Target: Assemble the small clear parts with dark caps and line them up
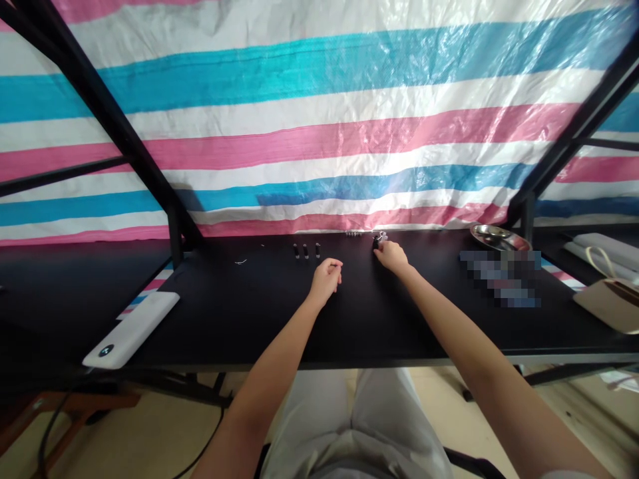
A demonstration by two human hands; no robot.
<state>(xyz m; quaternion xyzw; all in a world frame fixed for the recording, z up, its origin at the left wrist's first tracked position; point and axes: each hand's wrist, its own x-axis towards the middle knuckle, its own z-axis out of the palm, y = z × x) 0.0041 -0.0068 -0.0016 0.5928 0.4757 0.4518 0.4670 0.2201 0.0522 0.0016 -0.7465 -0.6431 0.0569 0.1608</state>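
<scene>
My right hand point(392, 255) reaches to the far side of the black table, its fingertips closed on a small black piece point(376, 244). Small shiny metal bits point(381, 235) lie just beyond those fingertips. My left hand point(327, 282) hovers nearer to me with its fingers curled; what they hold, if anything, is hidden. To the left of it, three small black pieces with silvery ends point(306, 251) lie side by side in a row. A short line of small metal parts point(353, 233) sits at the table's back edge, between the two hands.
Thin pale wire-like bits point(241, 261) lie on the black table point(239, 313) at left. A white oblong device point(132, 330) rests at the left edge. At right are a round metal dish point(499, 237) and a beige pouch point(609, 305). Striped sheeting point(319, 120) hangs behind, between black frame posts.
</scene>
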